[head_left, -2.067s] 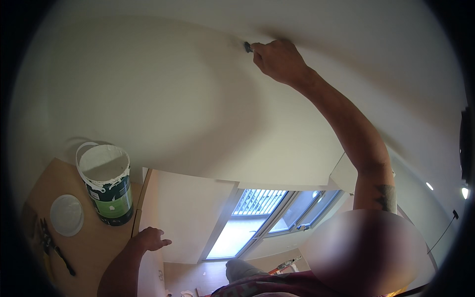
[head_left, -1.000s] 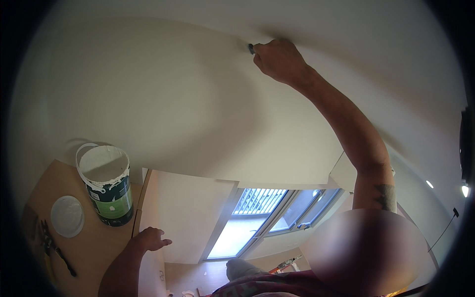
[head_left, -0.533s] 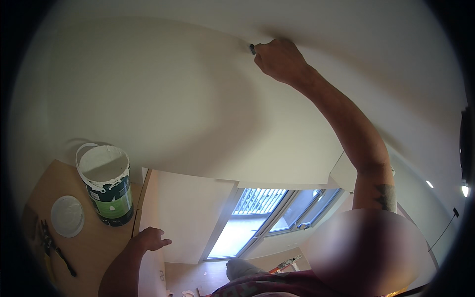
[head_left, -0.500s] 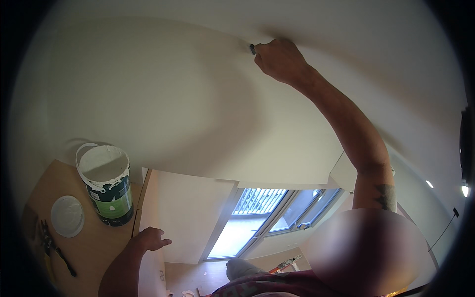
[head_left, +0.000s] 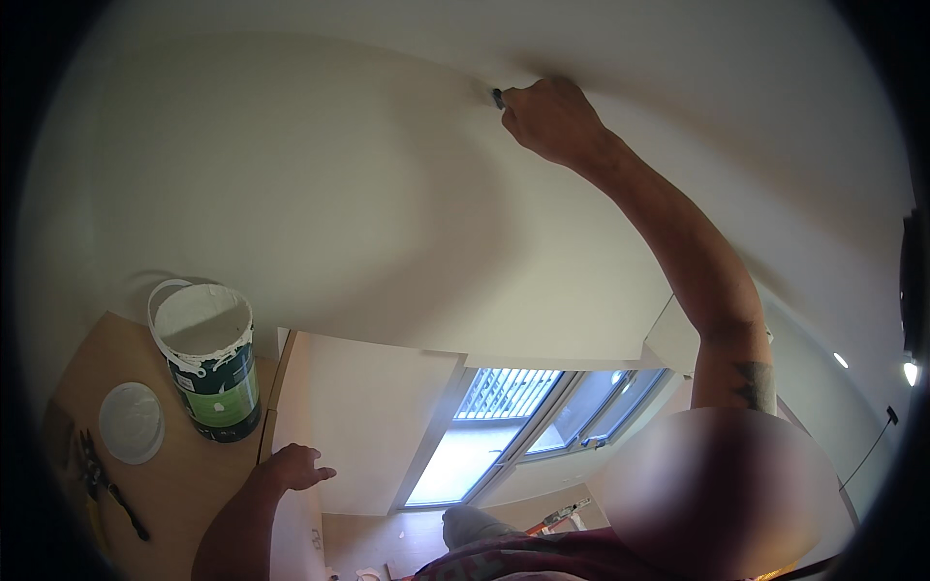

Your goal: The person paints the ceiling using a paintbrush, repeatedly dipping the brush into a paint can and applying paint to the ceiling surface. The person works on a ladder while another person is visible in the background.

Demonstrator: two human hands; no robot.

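Note:
Raised high, my right hand (head_left: 554, 118) is closed around a small paintbrush (head_left: 498, 99). Only its dark end shows past my fingers, at the line where the cream wall (head_left: 291, 174) meets the white ceiling (head_left: 697, 68). Low on the left, my left hand (head_left: 295, 469) rests by the edge of a wooden top (head_left: 199, 484), its fingers apart and holding nothing. On that top stands an open paint bucket (head_left: 218, 387) with a green and dark label. White paint coats its rim and inside, and its white handle leans against the back.
A round translucent lid (head_left: 132, 423) and pliers (head_left: 108, 479) with dark and yellow handles lie left of the bucket. Below is a window (head_left: 484, 426) with bluish panes. An orange-red tool (head_left: 560, 518) lies low near my body. Small lights (head_left: 910, 371) glow at the right.
My right hand and the paintbrush have shifted very slightly to the right along the wall and ceiling line. My left hand and the bucket stay where they were.

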